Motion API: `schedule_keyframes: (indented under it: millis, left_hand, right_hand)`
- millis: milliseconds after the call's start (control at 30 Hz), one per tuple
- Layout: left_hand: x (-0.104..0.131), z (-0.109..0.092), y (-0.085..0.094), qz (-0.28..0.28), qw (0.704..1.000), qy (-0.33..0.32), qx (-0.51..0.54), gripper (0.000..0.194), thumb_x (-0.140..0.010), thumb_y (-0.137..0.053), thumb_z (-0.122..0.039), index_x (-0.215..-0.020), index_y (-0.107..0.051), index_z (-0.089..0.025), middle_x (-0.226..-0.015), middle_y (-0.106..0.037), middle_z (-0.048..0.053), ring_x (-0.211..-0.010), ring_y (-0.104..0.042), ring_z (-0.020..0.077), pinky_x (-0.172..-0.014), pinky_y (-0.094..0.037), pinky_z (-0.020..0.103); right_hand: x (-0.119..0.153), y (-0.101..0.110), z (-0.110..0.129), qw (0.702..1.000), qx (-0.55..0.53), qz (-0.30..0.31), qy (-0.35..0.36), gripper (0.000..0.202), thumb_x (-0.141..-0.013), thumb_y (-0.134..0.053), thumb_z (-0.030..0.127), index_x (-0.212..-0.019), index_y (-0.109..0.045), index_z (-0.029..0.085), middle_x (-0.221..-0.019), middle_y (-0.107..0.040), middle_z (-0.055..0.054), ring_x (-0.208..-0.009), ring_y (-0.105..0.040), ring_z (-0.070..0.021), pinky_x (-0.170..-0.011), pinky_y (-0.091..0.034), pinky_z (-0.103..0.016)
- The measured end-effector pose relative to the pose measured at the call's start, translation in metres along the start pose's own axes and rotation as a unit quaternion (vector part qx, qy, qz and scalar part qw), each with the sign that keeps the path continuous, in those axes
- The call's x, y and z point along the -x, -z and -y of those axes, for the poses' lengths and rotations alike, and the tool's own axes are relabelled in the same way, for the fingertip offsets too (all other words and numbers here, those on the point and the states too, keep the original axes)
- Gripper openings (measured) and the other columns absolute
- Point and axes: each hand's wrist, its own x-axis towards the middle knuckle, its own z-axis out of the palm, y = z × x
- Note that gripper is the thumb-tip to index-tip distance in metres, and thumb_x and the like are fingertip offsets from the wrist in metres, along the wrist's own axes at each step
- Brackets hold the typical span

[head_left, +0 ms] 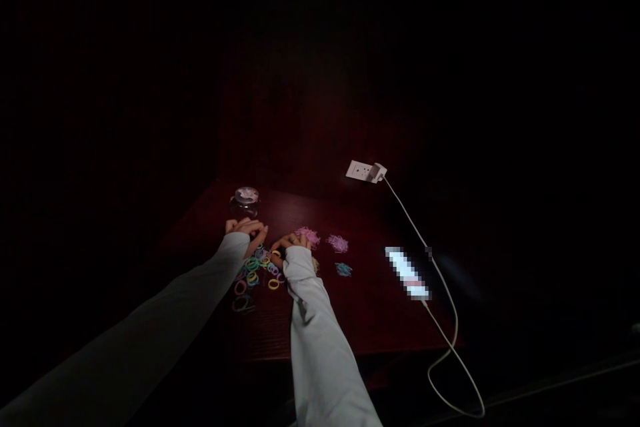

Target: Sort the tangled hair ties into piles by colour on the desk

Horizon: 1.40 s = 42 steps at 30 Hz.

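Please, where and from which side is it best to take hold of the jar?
I would grip the jar around its clear side wall, below the lid, with the left hand coming from the left. It appears upright and rounded, so fingers could probably wrap it, and that hand is just in front. Whether the lid is fastened cannot be seen.

1. Pale round lid with pinkish pattern (247, 195) on the clear, rounded jar (244, 207): too small to read.
2. Glowing white oblong screen (404, 269): pixelated, unreadable.
3. White rectangular socket plate (357, 170): nothing legible.
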Motion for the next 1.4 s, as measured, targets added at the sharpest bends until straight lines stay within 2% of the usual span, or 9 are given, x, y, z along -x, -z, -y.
schedule_keyframes:
  millis: [167, 267, 433, 700, 900, 1000, 1133, 1267, 1400]
  left_hand:
    - [0.001, 0.002, -0.002, 0.004, 1.000, -0.003, -0.010, 0.035, -0.096, -0.056, -0.028, -0.062, -0.058, -0.021, -0.067, -0.065, -0.002, -0.084, -0.059, 0.0201, -0.090, -0.030, 0.040]
    - [0.001, 0.003, -0.003, 0.001, 1.000, -0.005, -0.011, 0.033, -0.096, -0.056, -0.028, -0.064, -0.059, -0.022, -0.069, -0.067, -0.002, -0.084, -0.059, 0.0198, -0.089, -0.030, 0.040]
    - [0.004, 0.006, -0.010, 0.025, 1.000, -0.004, -0.005, 0.021, -0.098, -0.058, -0.032, -0.083, -0.071, -0.025, -0.085, -0.075, -0.002, -0.087, -0.062, 0.0200, -0.088, -0.029, 0.042]
    - [0.004, 0.027, -0.020, 0.075, 0.991, -0.106, -0.022, 0.023, -0.100, -0.060, -0.034, -0.082, -0.072, -0.027, -0.094, -0.079, -0.001, -0.096, -0.061, 0.0225, -0.092, -0.028, 0.043]
    - [0.002, 0.022, -0.017, -0.014, 0.996, -0.080, -0.042, 0.027, -0.104, -0.056, -0.031, -0.081, -0.070, -0.025, -0.091, -0.078, 0.000, -0.093, -0.062, 0.0228, -0.087, -0.029, 0.042]
    - [0.002, 0.015, -0.013, -0.055, 0.996, -0.062, -0.044, 0.032, -0.106, -0.052, -0.028, -0.077, -0.067, -0.023, -0.086, -0.075, 0.000, -0.089, -0.062, 0.0222, -0.088, -0.030, 0.041]
    - [0.003, 0.013, -0.009, -0.052, 0.996, -0.072, -0.033, 0.031, -0.105, -0.054, -0.029, -0.076, -0.064, -0.024, -0.080, -0.072, -0.001, -0.084, -0.060, 0.0211, -0.086, -0.030, 0.040]
    - [0.004, 0.008, -0.006, -0.061, 0.996, -0.065, -0.030, 0.035, -0.108, -0.048, -0.029, -0.076, -0.061, -0.023, -0.079, -0.069, -0.002, -0.084, -0.059, 0.0205, -0.087, -0.030, 0.040]
    - [0.005, 0.003, -0.004, -0.055, 0.997, -0.047, -0.024, 0.036, -0.106, -0.050, -0.029, -0.071, -0.057, -0.023, -0.074, -0.065, -0.002, -0.083, -0.057, 0.0211, -0.088, -0.031, 0.040]
  right_hand:
    - [-0.007, -0.011, -0.002, 1.000, 0.019, 0.009, -0.004, 0.007, -0.097, -0.077, 0.030, -0.103, -0.081, 0.028, -0.118, -0.072, -0.003, -0.118, -0.051, -0.0259, -0.100, -0.035, -0.038]
    - [-0.008, -0.016, -0.006, 0.999, 0.026, -0.015, 0.021, 0.007, -0.099, -0.076, 0.032, -0.100, -0.080, 0.027, -0.116, -0.072, -0.003, -0.115, -0.052, -0.0248, -0.097, -0.034, -0.037]
    - [-0.009, -0.017, -0.009, 0.997, 0.042, -0.046, 0.049, 0.008, -0.101, -0.076, 0.035, -0.104, -0.079, 0.028, -0.112, -0.074, -0.002, -0.112, -0.053, -0.0241, -0.096, -0.033, -0.036]
    - [-0.009, -0.007, 0.001, 0.998, 0.041, -0.033, 0.039, 0.012, -0.102, -0.073, 0.037, -0.102, -0.077, 0.026, -0.107, -0.075, -0.002, -0.110, -0.054, -0.0240, -0.093, -0.032, -0.036]
    - [-0.004, -0.001, 0.005, 0.997, 0.036, -0.008, 0.063, 0.004, -0.099, -0.075, 0.027, -0.100, -0.078, 0.026, -0.102, -0.078, -0.003, -0.109, -0.057, -0.0248, -0.095, -0.033, -0.038]
    - [-0.004, 0.000, 0.006, 0.998, 0.026, -0.004, 0.060, 0.003, -0.100, -0.075, 0.029, -0.101, -0.078, 0.028, -0.104, -0.079, -0.001, -0.110, -0.057, -0.0237, -0.099, -0.033, -0.038]
    - [-0.005, -0.004, 0.002, 0.999, 0.001, -0.037, 0.026, 0.013, -0.104, -0.069, 0.037, -0.108, -0.079, 0.029, -0.111, -0.078, -0.001, -0.114, -0.057, -0.0235, -0.102, -0.033, -0.037]
    - [-0.006, -0.009, -0.008, 0.996, 0.022, -0.091, -0.012, 0.021, -0.108, -0.063, 0.033, -0.122, -0.078, 0.030, -0.122, -0.078, -0.004, -0.121, -0.056, -0.0256, -0.105, -0.033, -0.039]
    - [-0.003, -0.013, -0.012, 0.996, 0.069, -0.064, -0.007, 0.027, -0.107, -0.063, 0.031, -0.129, -0.077, 0.030, -0.131, -0.076, -0.006, -0.127, -0.055, -0.0294, -0.108, -0.032, -0.044]
